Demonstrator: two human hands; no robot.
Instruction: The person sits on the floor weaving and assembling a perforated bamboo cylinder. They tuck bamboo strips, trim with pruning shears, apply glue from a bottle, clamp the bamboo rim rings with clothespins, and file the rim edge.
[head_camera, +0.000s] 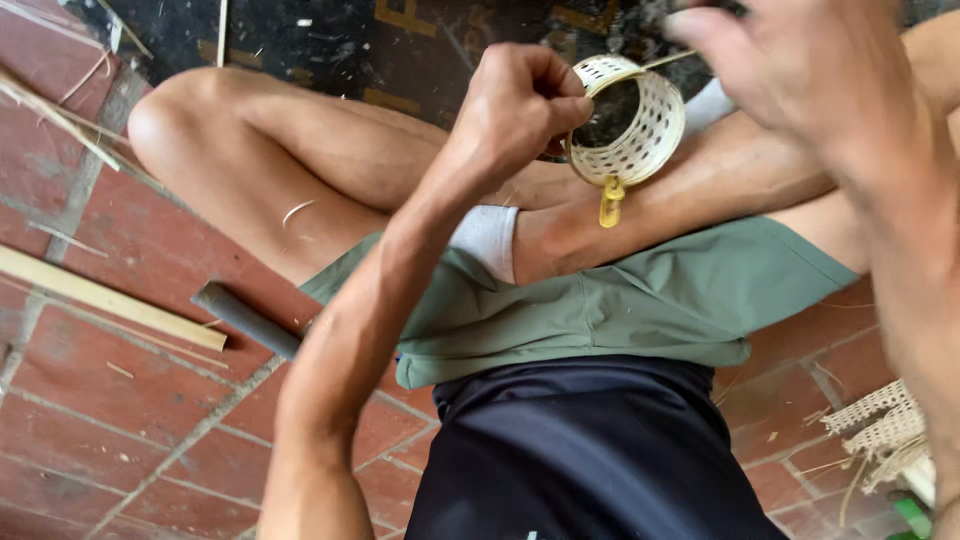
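The red brick floor (120, 420) spread widest, running below and to the left of the small woven basket (632, 118), which served as the fixed mark for everything else. Below the basket lay the person's bare crossed legs and green shorts (640, 300), with a dark shirt (590, 460) lower again. Far to the lower left of the basket a pale wooden slat (105, 297) lay on the bricks, and nearer in, still lower left, a dark grey round handle (243, 318) poked out from under the shorts. At the lower right, well apart from the basket, sat a scrap of pale woven mesh (880, 425). The basket itself rested up against the shin, a short openwork cylinder tipped on its side, its open mouth facing the camera and its axis running roughly toward the viewer; a yellow clip (611, 200) hung from its lower rim. The left hand (525, 95) was touching the basket's left rim, fingers curled tight and pinching the edge there. The right hand (790, 60) was just to the right and above, blurred, and seemed to draw a thin strand (668, 59) from the top rim; I could not tell how its fingers closed. The left hand was the nearer.
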